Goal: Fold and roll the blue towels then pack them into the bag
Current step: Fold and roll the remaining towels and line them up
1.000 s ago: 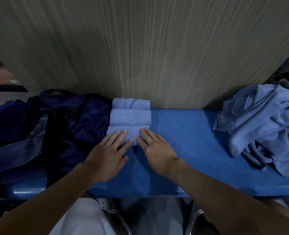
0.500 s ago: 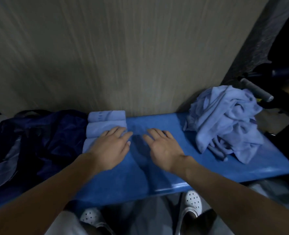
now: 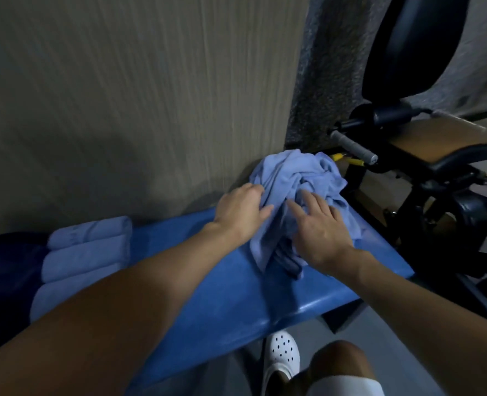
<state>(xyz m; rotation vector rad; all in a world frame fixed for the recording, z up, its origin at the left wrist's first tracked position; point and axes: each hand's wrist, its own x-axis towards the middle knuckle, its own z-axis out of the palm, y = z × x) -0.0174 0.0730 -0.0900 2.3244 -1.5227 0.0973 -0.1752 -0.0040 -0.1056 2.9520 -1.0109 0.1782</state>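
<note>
A crumpled pile of light blue towels lies at the right end of the blue bench, against the wall. My left hand is at the pile's left side, fingers curled into a fold of towel with the thumb against it. On the front of the pile rests my right hand, fingers spread and straight. Three rolled blue towels lie side by side at the left end of the bench. Beside them the dark navy bag shows only partly at the left edge.
A wood-grain wall panel stands right behind the bench. Black gym equipment with a grey-gripped handle and a tan pad crowds the right side. My white perforated shoe is on the floor below the bench edge.
Both hands left the rolled towels and moved right to the crumpled pile. The view swung right, so the bag has slid almost out of sight.
</note>
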